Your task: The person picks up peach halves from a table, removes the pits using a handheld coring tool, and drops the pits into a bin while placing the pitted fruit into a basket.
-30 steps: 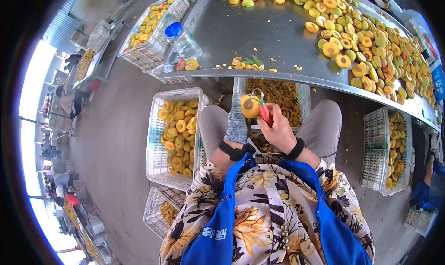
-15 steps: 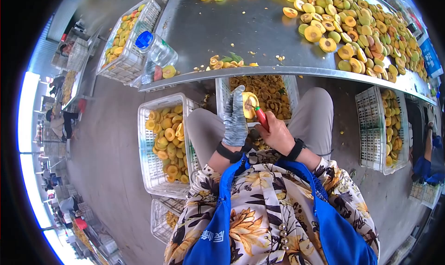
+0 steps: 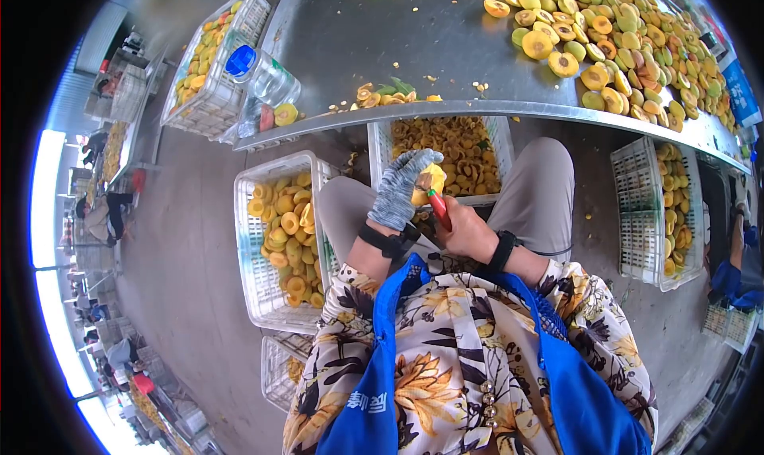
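Note:
My left hand [image 3: 399,191], in a grey knit glove, is closed around a halved yellow peach [image 3: 428,183]. In my bare right hand [image 3: 468,230] is a small pitting tool [image 3: 439,208] with a red handle and a green collar. Its tip meets the cut face of the fruit, so the working end is hardly visible. Both hands are over my lap, between my knees. Beyond them, under the table edge, stands a white crate [image 3: 380,146] full of small brownish-yellow fruit pieces.
A metal table [image 3: 374,49] spans the front, with heaped peach halves [image 3: 613,49] at right and a blue-capped plastic jar [image 3: 267,77] at left. Crates of fruit stand at my left [image 3: 248,240] and right [image 3: 633,216]. Another person's arm [image 3: 736,256] shows at far right.
My left hand has turned and its fingers have curled further around the peach half. The tool has come slightly down and left with my right hand. The view has shifted a little.

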### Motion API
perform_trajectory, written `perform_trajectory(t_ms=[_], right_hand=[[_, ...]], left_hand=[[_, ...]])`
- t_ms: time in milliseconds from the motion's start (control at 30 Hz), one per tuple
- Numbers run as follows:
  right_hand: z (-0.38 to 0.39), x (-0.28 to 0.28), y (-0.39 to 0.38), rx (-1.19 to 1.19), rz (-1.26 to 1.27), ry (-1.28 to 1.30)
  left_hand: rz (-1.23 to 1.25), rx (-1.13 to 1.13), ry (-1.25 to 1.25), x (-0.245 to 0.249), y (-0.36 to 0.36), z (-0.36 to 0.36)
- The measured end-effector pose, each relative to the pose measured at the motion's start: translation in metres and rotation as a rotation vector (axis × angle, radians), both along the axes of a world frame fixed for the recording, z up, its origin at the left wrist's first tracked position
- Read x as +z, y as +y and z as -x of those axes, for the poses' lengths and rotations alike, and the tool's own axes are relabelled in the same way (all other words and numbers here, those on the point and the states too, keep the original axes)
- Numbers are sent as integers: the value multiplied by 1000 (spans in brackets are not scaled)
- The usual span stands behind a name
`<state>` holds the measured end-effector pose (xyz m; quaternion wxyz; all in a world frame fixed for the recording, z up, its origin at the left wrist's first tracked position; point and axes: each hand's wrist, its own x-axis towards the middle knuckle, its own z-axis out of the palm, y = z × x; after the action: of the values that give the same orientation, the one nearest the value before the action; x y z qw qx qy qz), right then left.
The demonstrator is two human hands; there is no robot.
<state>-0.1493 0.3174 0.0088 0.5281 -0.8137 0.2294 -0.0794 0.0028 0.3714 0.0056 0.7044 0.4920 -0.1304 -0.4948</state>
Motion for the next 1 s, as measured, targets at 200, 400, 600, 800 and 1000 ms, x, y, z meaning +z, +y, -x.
perform_trajectory(t_ms=[200,400,600,800,1000], right_hand=[[-4,5,-8,55,-170,-52],[-9,9,4,78,-139,28],[-12,11,3,196,-300,-20],[-10,6,9,159,-133,-5],[-14,43,6,169,-673,155]], left_hand=[[67,10,77,13,4,-4],[23,280,100,11,7,9],[29,355,-27,16,10,15],[-6,112,193,20,19,-2],[129,353,-122,20,16,10]])
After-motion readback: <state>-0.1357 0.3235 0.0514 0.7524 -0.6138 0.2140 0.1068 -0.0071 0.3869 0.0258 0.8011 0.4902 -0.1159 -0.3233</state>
